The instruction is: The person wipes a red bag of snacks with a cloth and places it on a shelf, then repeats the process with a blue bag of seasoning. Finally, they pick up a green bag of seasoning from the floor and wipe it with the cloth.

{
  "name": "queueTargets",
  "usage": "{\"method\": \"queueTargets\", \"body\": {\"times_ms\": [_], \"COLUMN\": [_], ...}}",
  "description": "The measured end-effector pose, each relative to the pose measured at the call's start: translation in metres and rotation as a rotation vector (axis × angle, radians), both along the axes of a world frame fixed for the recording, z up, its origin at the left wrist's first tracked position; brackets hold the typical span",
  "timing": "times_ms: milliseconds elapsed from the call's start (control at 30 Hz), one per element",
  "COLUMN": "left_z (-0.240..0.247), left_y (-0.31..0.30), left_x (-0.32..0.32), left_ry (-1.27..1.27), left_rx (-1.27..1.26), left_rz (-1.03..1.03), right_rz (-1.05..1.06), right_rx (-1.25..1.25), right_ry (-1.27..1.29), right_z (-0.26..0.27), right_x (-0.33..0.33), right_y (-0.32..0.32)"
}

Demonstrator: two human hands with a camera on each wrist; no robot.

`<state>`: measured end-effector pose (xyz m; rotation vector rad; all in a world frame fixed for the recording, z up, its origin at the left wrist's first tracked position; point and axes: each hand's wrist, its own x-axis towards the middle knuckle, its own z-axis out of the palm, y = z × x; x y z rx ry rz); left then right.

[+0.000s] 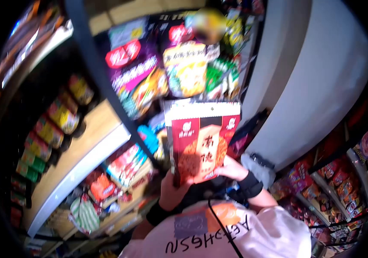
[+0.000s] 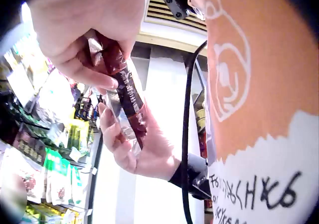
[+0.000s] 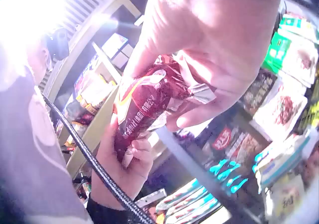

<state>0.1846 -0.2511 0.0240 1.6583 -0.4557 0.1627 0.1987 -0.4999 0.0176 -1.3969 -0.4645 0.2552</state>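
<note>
A red food packet (image 1: 205, 146) with a pale top strip, large dark characters and an orange food picture stands nearly upright before my chest, its front facing me. My left hand (image 1: 173, 191) grips its lower left corner, and my right hand (image 1: 234, 168) holds the lower right. From the left wrist, the packet's bottom edge (image 2: 130, 92) shows small white print, with the fingers of both hands bent around its ends. In the right wrist view, the packet's crinkled underside (image 3: 144, 107) lies between the right hand (image 3: 214, 39) and the left hand (image 3: 119, 169).
Behind the packet hang purple and yellow food bags (image 1: 186, 71). Shelves with jars (image 1: 61, 116) line the left, beside a dark upright post (image 1: 102, 73). A pale wall (image 1: 317, 81) stands at right, above racks of small snack packs (image 1: 343, 189). A black cord (image 2: 188, 114) hangs before my shirt.
</note>
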Motion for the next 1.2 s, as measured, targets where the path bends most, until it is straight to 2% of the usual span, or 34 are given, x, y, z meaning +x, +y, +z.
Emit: {"method": "queueTargets", "body": {"times_ms": [33,100,133,167,233,300,433,500,600,700,767,833,933,1067,1200], "left_z": [0.005,0.029,0.048,0.054,0.086,0.121,0.201,0.241,0.300,0.352,0.382,0.406,0.429,0.453,0.468], "left_y": [-0.017,-0.066,-0.087,-0.104,-0.148,-0.194,-0.266,-0.294,-0.330,-0.351,-0.355,-0.359,-0.364,-0.372,-0.380], "left_x": [0.012,0.028,0.031,0.045,0.071,0.092,0.132,0.162,0.203,0.240,0.272,0.283,0.320,0.350,0.353], "left_ry": [-0.006,-0.129,0.076,-0.015,0.040,0.037,-0.159,-0.268,-0.280,-0.215,-0.149,-0.120,-0.044,-0.117,-0.163], "left_rx": [-0.024,-0.141,-0.315,-0.180,-0.211,-0.309,-0.292,-0.177,-0.123,-0.077,-0.033,-0.021,-0.075,-0.051,-0.016], "left_rz": [-0.046,-0.068,-0.202,-0.200,-0.250,-0.320,-0.438,-0.454,-0.442,-0.430,-0.458,-0.402,-0.417,-0.383,-0.319], "right_rz": [-0.035,-0.076,-0.143,-0.254,-0.424,-0.560,-0.614,-0.636,-0.552,-0.455,-0.443,-0.436,-0.422,-0.439,-0.443], "right_rx": [-0.003,0.159,0.144,0.182,0.219,0.260,0.273,0.277,0.325,0.339,0.364,0.333,0.276,0.327,0.359], "right_ry": [-0.067,-0.005,-0.057,-0.123,-0.285,-0.331,-0.583,-0.673,-0.677,-0.625,-0.587,-0.565,-0.576,-0.566,-0.610], "right_z": [0.006,0.030,0.034,0.039,0.064,0.095,0.169,0.206,0.253,0.296,0.321,0.339,0.366,0.387,0.397], "right_x": [0.009,0.011,0.015,0.020,0.033,0.047,0.090,0.116,0.169,0.222,0.246,0.280,0.309,0.330,0.339], "right_y": [-0.014,-0.048,-0.067,-0.081,-0.108,-0.136,-0.200,-0.226,-0.267,-0.297,-0.303,-0.313,-0.321,-0.320,-0.323]}}
